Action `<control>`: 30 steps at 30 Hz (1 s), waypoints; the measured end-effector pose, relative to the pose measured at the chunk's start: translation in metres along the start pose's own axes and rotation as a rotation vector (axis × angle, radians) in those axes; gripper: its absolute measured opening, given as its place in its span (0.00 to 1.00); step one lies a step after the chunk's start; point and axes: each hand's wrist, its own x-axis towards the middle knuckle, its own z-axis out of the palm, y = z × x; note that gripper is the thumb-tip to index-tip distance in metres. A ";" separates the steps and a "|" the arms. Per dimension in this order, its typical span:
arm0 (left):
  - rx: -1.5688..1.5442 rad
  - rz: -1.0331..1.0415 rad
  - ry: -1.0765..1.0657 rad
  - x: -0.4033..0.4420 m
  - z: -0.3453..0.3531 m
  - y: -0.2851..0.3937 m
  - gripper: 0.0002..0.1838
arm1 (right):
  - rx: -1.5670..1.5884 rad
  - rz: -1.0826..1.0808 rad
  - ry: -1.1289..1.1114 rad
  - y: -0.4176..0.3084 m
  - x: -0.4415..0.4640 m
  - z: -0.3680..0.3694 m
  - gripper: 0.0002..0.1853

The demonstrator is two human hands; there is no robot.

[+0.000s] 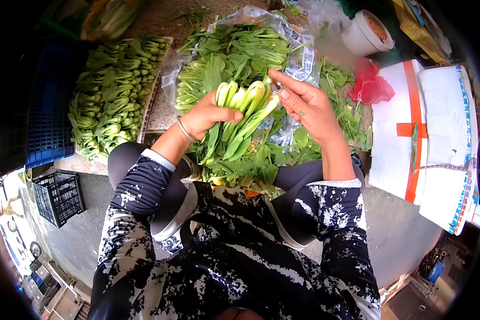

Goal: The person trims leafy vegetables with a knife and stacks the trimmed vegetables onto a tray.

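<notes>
My left hand is wrapped round a bunch of leafy greens, its pale cut stalk ends pointing up and its leaves hanging down. My right hand is at the stalk ends on the right side of the bunch. Its thumb and forefinger come close together with the other fingers curled; a small dark shape shows between them, too hidden to name. Behind the bunch, more greens lie on a clear printed plastic bag. Loose leaves spread below my hands, between my knees.
Rows of bok choy are stacked at the left. A blue crate and a black crate stand farther left. On the right are a white foam box with orange tape, a red mesh bag and a white tub.
</notes>
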 end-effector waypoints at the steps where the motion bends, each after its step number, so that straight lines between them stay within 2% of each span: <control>1: 0.072 -0.003 -0.015 0.000 0.000 0.000 0.21 | 0.001 0.001 0.001 0.001 0.000 0.000 0.20; 4: 0.081 -0.026 -0.018 -0.001 0.000 -0.001 0.20 | -0.035 -0.032 -0.053 0.002 0.000 0.000 0.21; 9: 0.047 -0.044 -0.054 -0.001 -0.002 -0.001 0.22 | 0.064 0.053 -0.114 -0.003 -0.003 0.000 0.20; 16: 0.112 -0.010 -0.075 -0.002 -0.002 0.002 0.22 | -0.028 0.044 -0.099 0.000 -0.001 -0.003 0.17; 18: 0.136 0.007 -0.081 -0.002 -0.002 0.001 0.22 | -0.050 0.021 0.056 0.001 -0.001 -0.003 0.17; 19: 0.081 -0.030 -0.071 -0.001 -0.003 0.001 0.22 | -0.051 0.021 0.055 0.003 0.001 -0.002 0.17; 21: 0.027 -0.065 -0.060 0.000 -0.001 0.001 0.22 | -0.091 -0.080 0.288 0.006 0.005 0.002 0.17; 23: -0.056 0.037 0.065 0.002 0.007 0.002 0.22 | -0.057 -0.141 0.256 0.006 0.003 0.012 0.19; 26: -0.038 0.111 0.154 0.006 0.014 0.000 0.20 | 0.010 -0.092 0.149 0.010 0.000 0.028 0.24; 30: -0.038 0.153 0.231 0.010 0.020 -0.002 0.18 | 0.091 -0.108 0.222 0.012 0.007 0.043 0.27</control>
